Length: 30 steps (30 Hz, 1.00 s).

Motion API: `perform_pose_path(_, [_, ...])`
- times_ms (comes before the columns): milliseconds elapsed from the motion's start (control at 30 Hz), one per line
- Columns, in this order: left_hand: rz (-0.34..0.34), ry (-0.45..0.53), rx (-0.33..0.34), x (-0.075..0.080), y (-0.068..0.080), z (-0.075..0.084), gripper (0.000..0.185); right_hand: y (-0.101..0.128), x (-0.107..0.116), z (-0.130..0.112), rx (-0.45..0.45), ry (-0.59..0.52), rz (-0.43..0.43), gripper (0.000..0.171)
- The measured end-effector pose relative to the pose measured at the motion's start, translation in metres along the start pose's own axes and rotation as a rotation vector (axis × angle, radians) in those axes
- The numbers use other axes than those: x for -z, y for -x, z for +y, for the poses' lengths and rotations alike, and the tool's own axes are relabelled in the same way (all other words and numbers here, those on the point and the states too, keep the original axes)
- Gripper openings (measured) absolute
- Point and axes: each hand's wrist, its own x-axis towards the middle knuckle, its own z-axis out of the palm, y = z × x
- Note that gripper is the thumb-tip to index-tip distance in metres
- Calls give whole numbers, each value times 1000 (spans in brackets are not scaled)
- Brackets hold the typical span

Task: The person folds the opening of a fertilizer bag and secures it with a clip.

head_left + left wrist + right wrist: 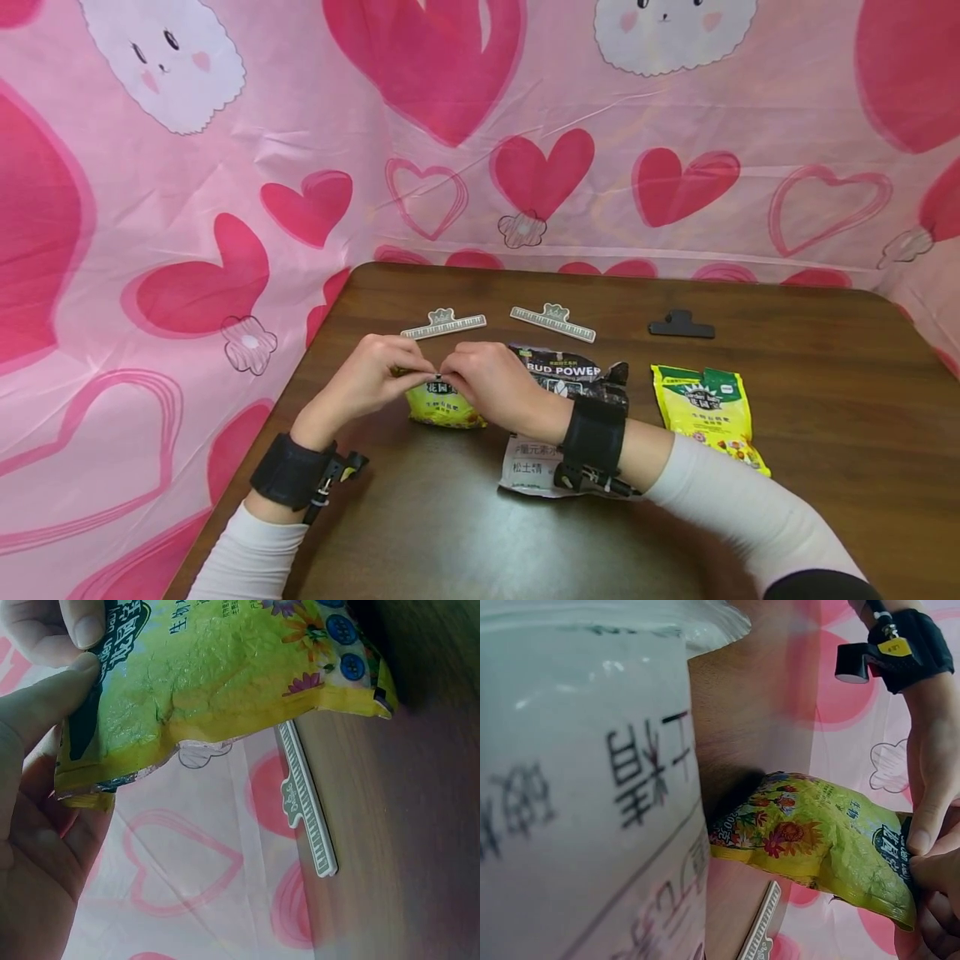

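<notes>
Nearest the camera, the left hand (360, 379) pinches the top edge of the small yellow packet (444, 406), thumb and forefinger closed on the seal. Meeting it from the other side, the right hand (491, 383) pinches the same edge, so the packet hangs between both hands, its bottom on the table (787, 533). Beyond the left hand's knuckles lies a grey clip (443, 324); under the right wrist sits a black-and-white bag (558, 417), and well to the right a second yellow packet (705, 412). With so narrow a grip, the slick film could slip or tear unevenly.
</notes>
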Motion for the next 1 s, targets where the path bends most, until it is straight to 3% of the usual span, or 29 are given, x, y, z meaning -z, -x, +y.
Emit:
perform_pose_path(533, [-14, 32, 74, 3, 8, -2, 16, 4, 5, 3, -17, -33, -56, 8])
perform_pose_path(1000, [17, 9, 66, 9, 13, -5, 17, 9, 12, 9, -19, -12, -51, 6])
